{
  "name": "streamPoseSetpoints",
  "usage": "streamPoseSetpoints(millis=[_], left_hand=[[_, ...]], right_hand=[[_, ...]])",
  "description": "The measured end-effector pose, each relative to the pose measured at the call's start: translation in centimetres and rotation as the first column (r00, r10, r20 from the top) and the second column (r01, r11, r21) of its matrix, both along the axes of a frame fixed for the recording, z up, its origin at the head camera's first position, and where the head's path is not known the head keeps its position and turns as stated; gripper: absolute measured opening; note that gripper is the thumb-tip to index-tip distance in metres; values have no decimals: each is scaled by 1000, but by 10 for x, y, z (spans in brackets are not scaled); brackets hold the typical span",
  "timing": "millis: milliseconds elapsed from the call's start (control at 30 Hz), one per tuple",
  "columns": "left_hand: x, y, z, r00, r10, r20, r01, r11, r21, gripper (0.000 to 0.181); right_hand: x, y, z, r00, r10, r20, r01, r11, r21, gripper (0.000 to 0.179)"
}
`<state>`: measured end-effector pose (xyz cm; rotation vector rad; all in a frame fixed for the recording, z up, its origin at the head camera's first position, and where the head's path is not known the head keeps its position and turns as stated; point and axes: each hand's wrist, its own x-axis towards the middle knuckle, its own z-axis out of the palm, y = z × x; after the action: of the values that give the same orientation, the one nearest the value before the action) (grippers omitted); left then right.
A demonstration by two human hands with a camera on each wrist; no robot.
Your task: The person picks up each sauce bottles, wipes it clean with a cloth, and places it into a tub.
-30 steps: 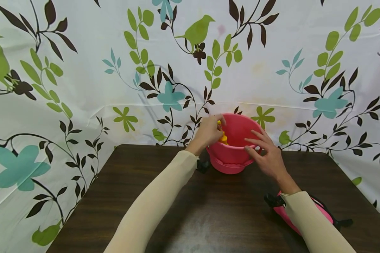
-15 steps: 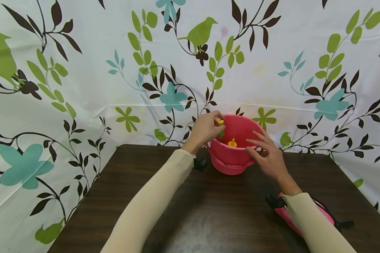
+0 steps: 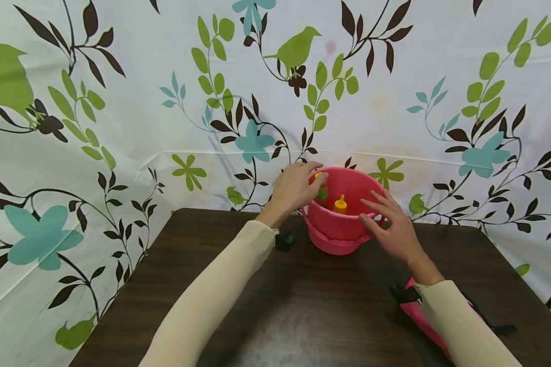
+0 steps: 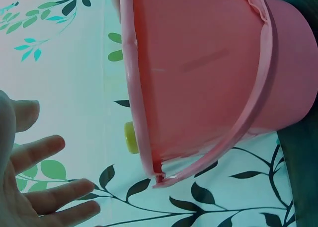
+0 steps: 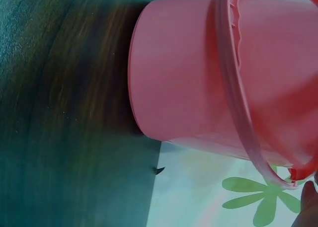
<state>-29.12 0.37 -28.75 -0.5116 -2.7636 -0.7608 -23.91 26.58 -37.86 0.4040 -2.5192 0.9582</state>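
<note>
A pink bucket (image 3: 332, 224) stands upright at the far side of the table, its handle hanging down in front. Inside it, a bottle with a yellow pointed nozzle (image 3: 340, 205) rises near the front rim. A second bottle, green and yellow (image 3: 322, 193), leans at the left inside wall, partly hidden by my left fingers. My left hand (image 3: 297, 186) hovers over the left rim; the left wrist view shows its fingers spread and holding nothing, with a yellow cap (image 4: 131, 137) peeking above the rim. My right hand (image 3: 392, 227) is at the right rim, fingers extended across it.
A pink item with black parts (image 3: 424, 321) lies on the dark wooden table (image 3: 275, 300) beneath my right forearm. Right behind the table hangs a white cloth (image 3: 133, 117) with leaves, birds and flowers. Black camera straps circle both wrists.
The left hand has let go of the yellow-topped bottle, which now sits lower in the bucket, and its fingers have opened. The right hand stays at the rim. The view has shifted slightly.
</note>
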Motion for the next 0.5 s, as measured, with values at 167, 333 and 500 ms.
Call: streamPoseSetpoints(millis=[167, 333, 500], left_hand=[[6, -7, 1, 999, 24, -32, -26, 998, -51, 56], [16, -19, 2, 998, 39, -49, -41, 998, -46, 57], [27, -35, 5, 996, 58, -72, -58, 998, -11, 57]], right_hand=[[2, 2, 8, 1000, -2, 4, 2, 1000, 27, 57], [6, 4, 21, 1000, -11, -14, 12, 999, 45, 59], [14, 5, 41, 999, -6, -36, 8, 998, 58, 61]])
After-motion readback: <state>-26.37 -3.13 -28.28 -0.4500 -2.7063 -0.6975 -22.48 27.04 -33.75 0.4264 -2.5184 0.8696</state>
